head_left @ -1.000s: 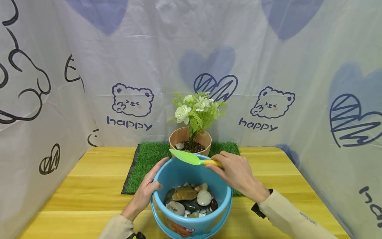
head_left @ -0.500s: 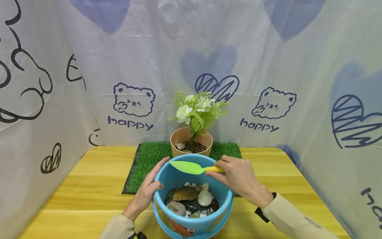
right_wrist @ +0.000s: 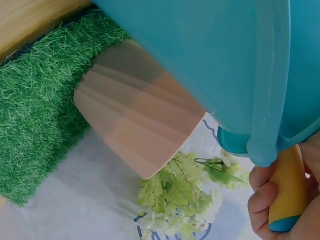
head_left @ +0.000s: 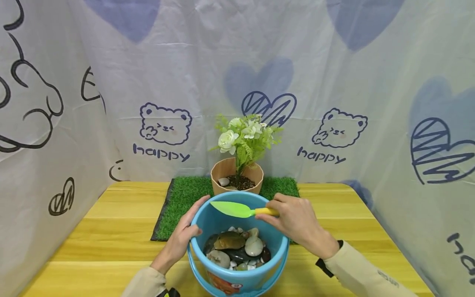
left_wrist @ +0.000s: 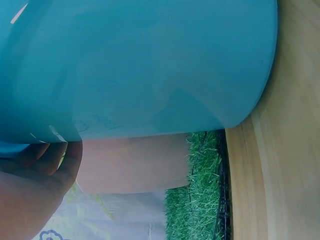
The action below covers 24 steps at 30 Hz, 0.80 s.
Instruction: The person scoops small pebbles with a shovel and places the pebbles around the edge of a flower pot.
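A blue bucket point(head_left: 237, 277) stands upright at the front, with several stones point(head_left: 241, 249) of mixed sizes and colours at its bottom. My left hand point(head_left: 181, 235) grips its left rim, thumb over the edge and fingers along the outside wall; those fingers also show in the left wrist view. Between thumb and fingers, my right hand point(head_left: 297, 222) holds a toy garden trowel point(head_left: 233, 209) by its yellow handle point(right_wrist: 290, 190). The light green blade lies level above the bucket's opening, pointing left, with nothing on it.
Behind the bucket, a tan flowerpot point(head_left: 222, 170) with white flowers point(head_left: 245, 134), dark soil and a pale stone sits on an artificial grass mat point(head_left: 189, 189). A wooden table point(head_left: 107, 231) carries everything. Printed cloth point(head_left: 208, 82) surrounds the back and sides.
My right hand has lowered the trowel slightly toward the bucket's opening, mostly in the first half second. My left hand and the bucket have stayed in place.
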Each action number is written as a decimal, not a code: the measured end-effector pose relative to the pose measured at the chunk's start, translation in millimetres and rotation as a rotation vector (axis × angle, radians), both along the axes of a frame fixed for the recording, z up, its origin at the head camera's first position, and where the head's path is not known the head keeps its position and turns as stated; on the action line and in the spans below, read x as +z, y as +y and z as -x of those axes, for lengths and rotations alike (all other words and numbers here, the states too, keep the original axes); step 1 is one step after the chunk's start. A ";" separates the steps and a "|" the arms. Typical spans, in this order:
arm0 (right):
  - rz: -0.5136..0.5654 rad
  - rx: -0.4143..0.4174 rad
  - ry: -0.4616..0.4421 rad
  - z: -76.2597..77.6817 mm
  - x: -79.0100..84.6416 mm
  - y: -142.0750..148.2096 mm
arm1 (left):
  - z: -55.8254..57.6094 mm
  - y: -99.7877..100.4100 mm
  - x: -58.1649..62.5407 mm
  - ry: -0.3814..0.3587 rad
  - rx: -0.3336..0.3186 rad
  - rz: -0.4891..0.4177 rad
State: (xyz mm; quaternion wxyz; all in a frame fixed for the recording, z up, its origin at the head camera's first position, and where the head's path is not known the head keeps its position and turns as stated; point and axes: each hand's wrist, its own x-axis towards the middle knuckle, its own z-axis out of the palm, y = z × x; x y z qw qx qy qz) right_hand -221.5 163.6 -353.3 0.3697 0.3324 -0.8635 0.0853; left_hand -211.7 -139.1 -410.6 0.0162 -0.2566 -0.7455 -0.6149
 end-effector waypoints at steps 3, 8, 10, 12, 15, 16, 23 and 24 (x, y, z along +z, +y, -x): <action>0.003 0.005 0.002 0.4 0.2 -0.3 | 0.9 -0.7 0.6 -0.003 -0.013 -0.010; 0.001 0.012 0.005 1.3 1.1 0.5 | 2.5 -1.4 0.2 0.008 -0.026 -0.013; -0.006 0.023 0.011 2.4 2.6 1.3 | 3.7 -1.2 0.7 0.015 -0.026 -0.007; -0.025 0.028 0.013 3.3 5.4 2.4 | 5.0 -0.6 1.0 0.026 -0.025 -0.003; -0.075 0.039 -0.012 3.1 11.6 4.4 | 5.9 0.2 1.2 0.038 -0.022 0.001; -0.095 0.045 -0.031 2.6 13.6 5.0 | 5.8 0.2 0.6 0.044 -0.024 -0.001; -0.212 0.135 -0.149 0.0 19.4 9.5 | 2.1 -1.5 -0.6 0.023 -0.025 -0.005; -0.227 0.147 -0.156 0.5 19.9 10.1 | 2.0 -1.6 -0.4 0.020 -0.023 -0.005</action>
